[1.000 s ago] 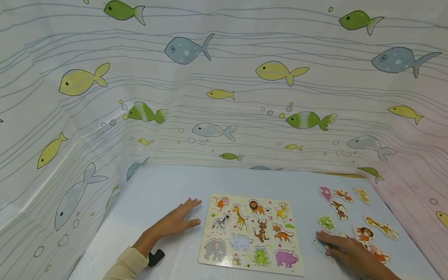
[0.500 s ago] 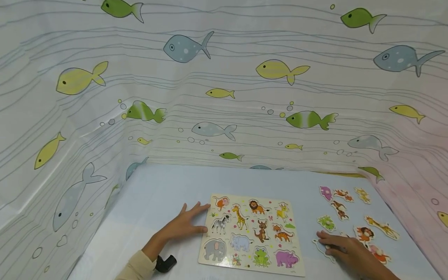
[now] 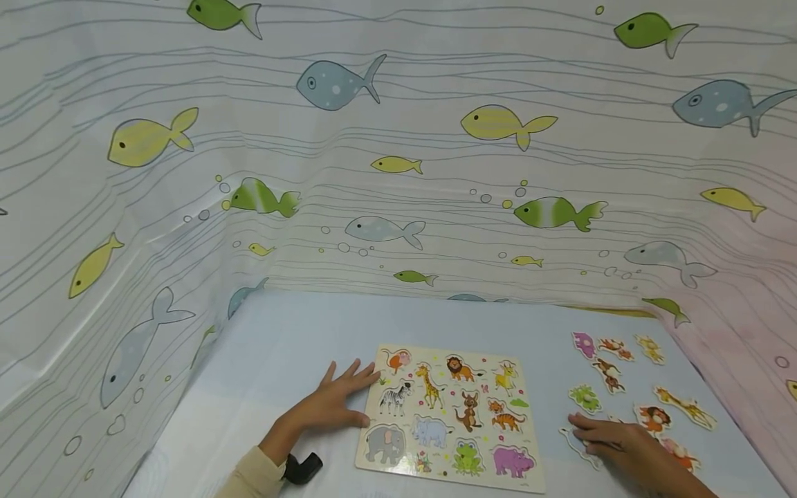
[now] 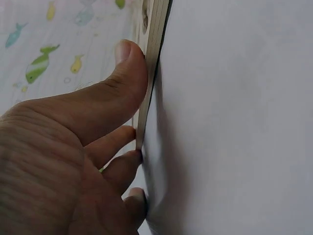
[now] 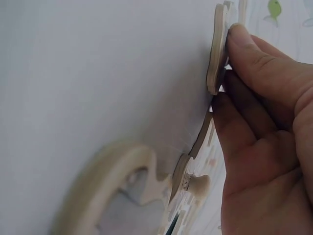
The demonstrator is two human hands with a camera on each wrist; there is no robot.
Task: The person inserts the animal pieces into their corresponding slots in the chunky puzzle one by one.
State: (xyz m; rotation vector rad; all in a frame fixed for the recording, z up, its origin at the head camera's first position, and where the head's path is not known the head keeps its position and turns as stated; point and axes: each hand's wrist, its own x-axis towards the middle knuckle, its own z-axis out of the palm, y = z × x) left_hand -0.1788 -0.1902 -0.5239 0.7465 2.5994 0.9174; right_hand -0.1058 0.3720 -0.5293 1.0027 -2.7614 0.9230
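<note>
A wooden animal puzzle board [image 3: 450,418] lies flat in front of me, with pictures of a lion, giraffe, zebra, elephants and others. My left hand [image 3: 326,407] is spread at its left side, and in the left wrist view the thumb [image 4: 131,66] and fingertips touch the board's edge. To the right of the board, my right hand [image 3: 625,448] pinches a flat puzzle piece [image 3: 580,451] with a pale rim. Most of that piece is hidden under the fingers. The right wrist view shows the thumb [image 5: 244,44] against the wooden piece [image 5: 215,58], close to the table surface.
Loose animal pieces lie around the right hand: a purple hippo [image 3: 584,344], a frog [image 3: 585,399], a lion [image 3: 654,418], a giraffe [image 3: 688,407] and several more. A piece with a wooden knob [image 5: 199,186] shows below the right hand. Fish-print sheeting [image 3: 436,207] walls the table.
My left hand has moved right and come to touch the board's left edge, its fingers spreading. The right hand stays at the same piece. The whole view shifts slightly.
</note>
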